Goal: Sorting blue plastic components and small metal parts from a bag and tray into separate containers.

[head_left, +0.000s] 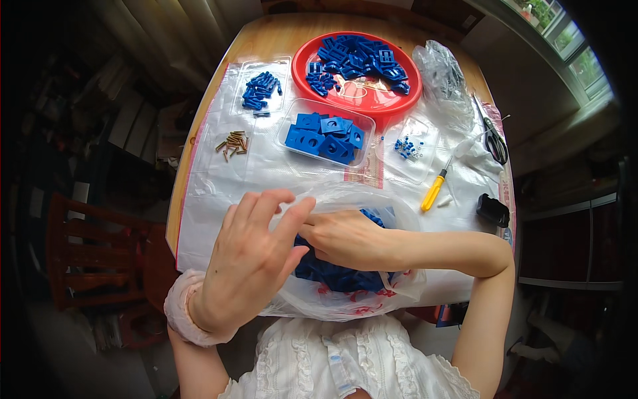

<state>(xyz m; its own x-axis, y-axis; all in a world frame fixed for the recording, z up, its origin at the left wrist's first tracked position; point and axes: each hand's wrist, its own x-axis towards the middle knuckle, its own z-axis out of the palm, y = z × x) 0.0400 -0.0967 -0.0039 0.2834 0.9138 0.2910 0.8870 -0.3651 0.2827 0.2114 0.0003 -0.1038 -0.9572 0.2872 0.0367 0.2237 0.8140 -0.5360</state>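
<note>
A white translucent plastic bag (405, 282) lies wide open in front of me, holding many dark blue plastic pieces (332, 274). Over the bag's left side hovers my left hand (249, 256), its fingers apart and nothing in them; a pale band circles that wrist. My right hand (349, 239) reaches across from the right into the bag's mouth, palm down above the blue pieces. Its fingertips are bent down and partly hidden behind my left fingers, so what they hold does not show.
Beyond the bag are a clear tub of blue square plates (325, 141), a red round tray (302, 86) with blue parts, blue pegs (261, 91), brass screws (232, 143) and small blue-white bits (407, 148). A yellow screwdriver (434, 191), scissors (495, 143) and a black object (492, 211) lie right.
</note>
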